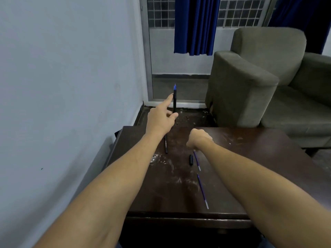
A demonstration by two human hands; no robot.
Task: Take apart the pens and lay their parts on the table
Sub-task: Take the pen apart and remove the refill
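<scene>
- Your left hand (161,120) pinches a black pen (174,101) upright, past the surface's (259,158) far edge.
- Your right hand (198,138) has its fingers curled; I cannot tell whether it holds anything.
- A cap (191,159) and two refills (202,191) lie mid-surface.

This looks like a sitting room, because soft grey chairs (250,77) stand by a low dark table (259,149), and blue curtains (195,25) hang at a window (240,11).
</scene>
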